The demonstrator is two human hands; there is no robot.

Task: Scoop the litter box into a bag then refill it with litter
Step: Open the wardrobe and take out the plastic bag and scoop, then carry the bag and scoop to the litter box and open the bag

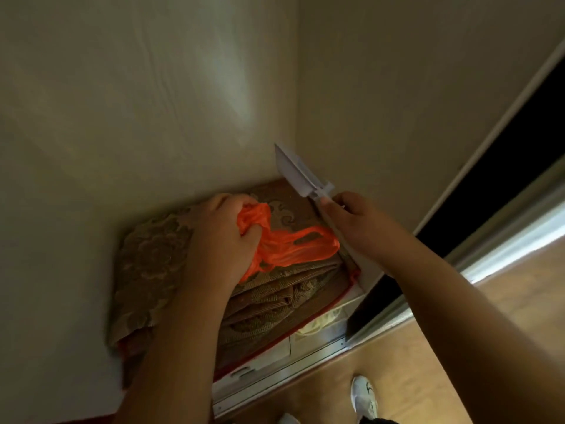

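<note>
My left hand (220, 240) grips a crumpled orange plastic bag (293, 246), whose handle loops trail to the right over a pile of folded patterned cloth (275, 298). My right hand (357, 221) holds the handle of a white litter scoop (295, 171), its blade pointing up and to the left against the wall. Both hands are close together above the cloth. No litter box or litter is in view.
The cloth pile lies on a white box or shelf (305, 350) in a corner between two pale walls. A dark opening with a sliding door frame (489, 191) runs along the right. Wooden floor (458, 347) and a white shoe (363, 396) show below.
</note>
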